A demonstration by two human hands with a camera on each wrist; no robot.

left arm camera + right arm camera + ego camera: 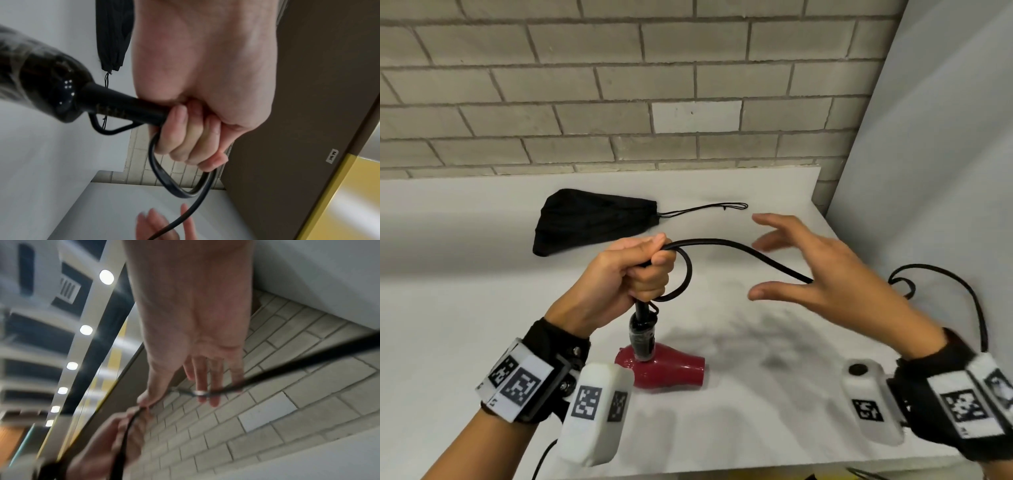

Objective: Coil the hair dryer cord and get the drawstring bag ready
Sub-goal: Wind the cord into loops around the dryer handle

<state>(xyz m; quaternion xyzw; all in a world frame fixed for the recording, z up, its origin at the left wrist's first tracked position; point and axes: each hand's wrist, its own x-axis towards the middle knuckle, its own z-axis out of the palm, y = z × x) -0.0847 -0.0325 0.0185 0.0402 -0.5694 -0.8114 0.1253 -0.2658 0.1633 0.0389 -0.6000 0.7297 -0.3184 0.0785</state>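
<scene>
A red hair dryer (pixel 667 368) stands nozzle-side on the white table, its black handle (pixel 642 329) pointing up. My left hand (pixel 635 270) grips the handle's end together with one loop of the black cord (pixel 739 248); in the left wrist view the fist (pixel 197 129) wraps the handle (pixel 127 107) and the cord loop (pixel 164 177). My right hand (pixel 801 263) hovers to the right, fingers spread and straight, with the cord passing under the palm; the right wrist view shows the cord (pixel 287 369) lying across the fingers (pixel 205 382). The black drawstring bag (pixel 592 219) lies flat behind, drawstring (pixel 705 209) trailing right.
The cord's slack (pixel 945 284) loops off the table's right side past my right wrist. A brick wall (pixel 619 85) stands behind the table (pixel 465 274), and a grey panel (pixel 945 154) closes the right side.
</scene>
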